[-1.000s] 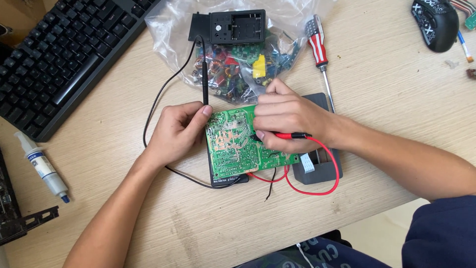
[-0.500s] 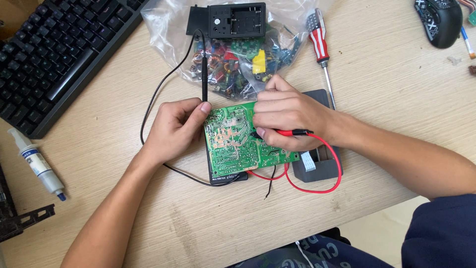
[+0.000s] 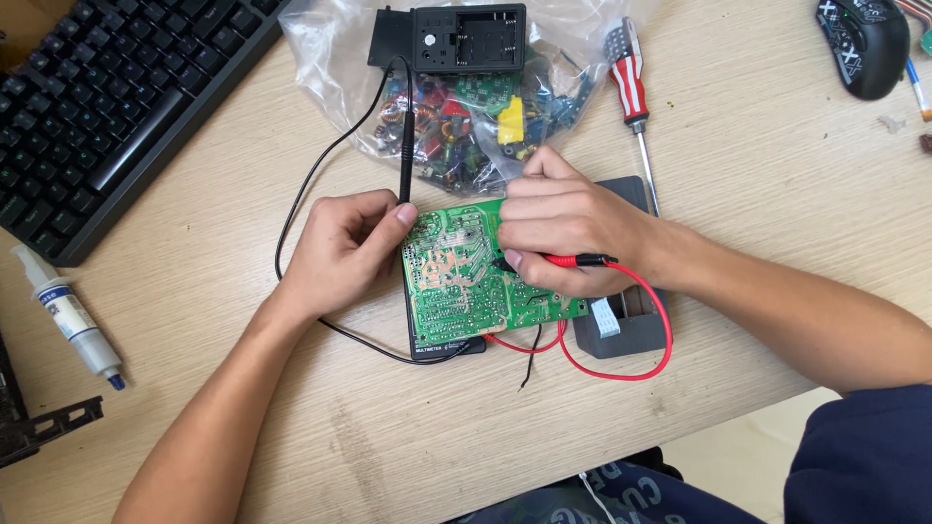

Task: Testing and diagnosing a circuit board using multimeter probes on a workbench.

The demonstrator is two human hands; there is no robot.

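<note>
A green circuit board (image 3: 456, 281) lies solder side up on a black meter (image 3: 447, 344) at the middle of the wooden desk. My left hand (image 3: 340, 247) grips a black probe (image 3: 406, 155) upright at the board's left edge. My right hand (image 3: 568, 233) pinches a red probe (image 3: 573, 260), its tip touching the board near its middle. A red lead (image 3: 621, 374) loops off to the right and a black lead (image 3: 311, 175) curves round to the left.
Behind the board lies a clear bag of electronic parts (image 3: 466, 107) with a black battery case (image 3: 466, 39) on it. A red-and-white screwdriver (image 3: 631, 87), a grey box (image 3: 626, 330), a black keyboard (image 3: 107, 107), a mouse (image 3: 864, 44) and a syringe tube (image 3: 68, 315) surround it.
Both hands stay on the board with their probes. The view has drifted a little, so everything sits slightly higher in frame.
</note>
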